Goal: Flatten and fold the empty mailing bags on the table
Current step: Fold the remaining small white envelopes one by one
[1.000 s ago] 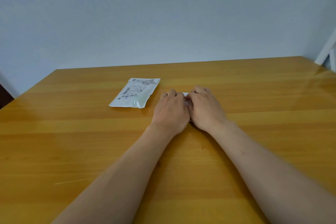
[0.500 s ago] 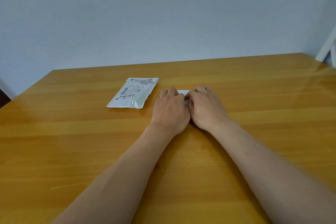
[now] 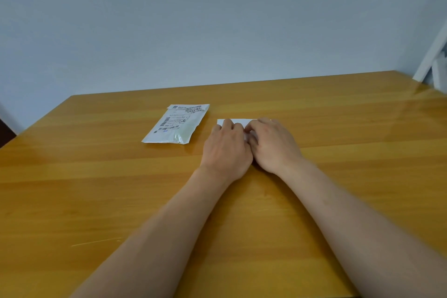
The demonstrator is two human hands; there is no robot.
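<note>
Left hand (image 3: 227, 150): palm down on the folded white mailing bag (image 3: 238, 121), fingers laid forward and pressing; whether curled at the tips, cannot tell.
Right hand (image 3: 273, 145): palm down beside the left, touching it, fingers bent inward over the same bag; pinching or merely pressing, cannot tell.
Bag under the hands: mid-table, mostly hidden; only a narrow white strip showing beyond the fingertips.
Second mailing bag (image 3: 176, 124): unfolded, shipping label (image 3: 177, 120) up, flat on the table just left of the hands, apart from them.
Risk, spring-back: likely to unfold once pressure comes off, slick film holding a crease poorly.
Risk, sliding: likely to skate on the glossy top if pushed forward rather than down, leaving a crooked fold.
Risk, trapped air: possible puffing if pressed from the closed end.
Surface: wooden table (image 3: 121, 189), honey-coloured, glossy, faint scratch (image 3: 96, 242) near the left forearm.
Room: plain pale wall (image 3: 193, 19) behind; white frame-like object (image 3: 433, 60) at the far right corner, identity unclear.
</note>
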